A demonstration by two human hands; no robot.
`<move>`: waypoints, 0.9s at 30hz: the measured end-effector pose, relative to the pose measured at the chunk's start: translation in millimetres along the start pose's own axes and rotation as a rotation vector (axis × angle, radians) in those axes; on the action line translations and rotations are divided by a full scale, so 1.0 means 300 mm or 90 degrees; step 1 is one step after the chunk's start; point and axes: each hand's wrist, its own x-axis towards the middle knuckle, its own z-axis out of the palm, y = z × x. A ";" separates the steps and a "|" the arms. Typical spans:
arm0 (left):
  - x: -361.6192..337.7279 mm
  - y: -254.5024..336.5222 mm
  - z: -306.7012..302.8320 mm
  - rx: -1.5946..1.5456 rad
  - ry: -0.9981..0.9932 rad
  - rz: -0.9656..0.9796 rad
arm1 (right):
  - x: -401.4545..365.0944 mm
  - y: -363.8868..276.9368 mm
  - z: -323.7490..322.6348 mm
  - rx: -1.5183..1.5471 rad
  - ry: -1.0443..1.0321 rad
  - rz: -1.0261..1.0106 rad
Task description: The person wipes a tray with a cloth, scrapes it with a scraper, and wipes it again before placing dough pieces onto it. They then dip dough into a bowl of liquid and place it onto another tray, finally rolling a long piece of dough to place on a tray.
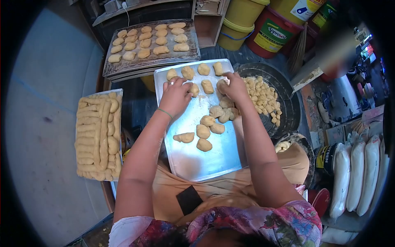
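Observation:
A metal baking tray (177, 158) rests across my lap, with pieces of dough on it. My left hand (175, 96), with a ring and a green wristband, is at the tray's left side, its fingers closed around a dough piece (194, 90). Opposite it, my right hand (235, 87) grips another dough piece (222, 86) near the right edge. Between the hands sits a single dough roll (207, 86). Along the far edge runs a row of shaped pieces, including a dough ball (203, 69). Closer to me, several lumps lie in a loose cluster, some touching, beside a flattened dough piece (184, 137).
A dark round basin (292, 117) right of the tray contains many small dough bits (261, 94). Behind stands a stacked baking sheet (152, 61) with rows of dough rolls. Dough strips (96, 136) fill a tray at left. Margarine buckets (271, 33) stand at the back right.

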 end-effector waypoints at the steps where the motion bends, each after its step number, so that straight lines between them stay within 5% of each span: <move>1: -0.001 0.007 0.006 0.001 -0.004 0.011 | -0.001 0.029 0.015 0.047 -0.003 0.010; 7: -0.009 0.063 -0.046 -0.013 -0.027 -0.014 | 0.005 0.094 0.083 0.143 0.041 0.049; 12: -0.140 0.163 -0.098 -0.067 -0.270 -0.139 | -0.066 0.038 -0.016 0.119 0.090 -0.047; 14: -0.222 0.230 -0.129 -0.053 -0.450 -0.133 | -0.161 0.032 -0.043 0.066 -0.025 -0.137; 16: -0.324 0.224 -0.097 -0.038 -0.349 -0.067 | -0.262 0.025 -0.052 -0.016 -0.124 -0.214; 19: -0.347 0.214 -0.103 -0.157 -0.370 -0.200 | -0.314 -0.004 -0.114 0.015 -0.317 -0.189; 26: -0.257 0.135 -0.017 -0.196 0.024 -0.299 | -0.359 -0.109 -0.128 -0.052 -0.331 -0.165; 27: -0.245 0.107 0.002 -0.222 0.039 -0.284 | -0.332 -0.114 -0.118 0.073 -0.307 -0.100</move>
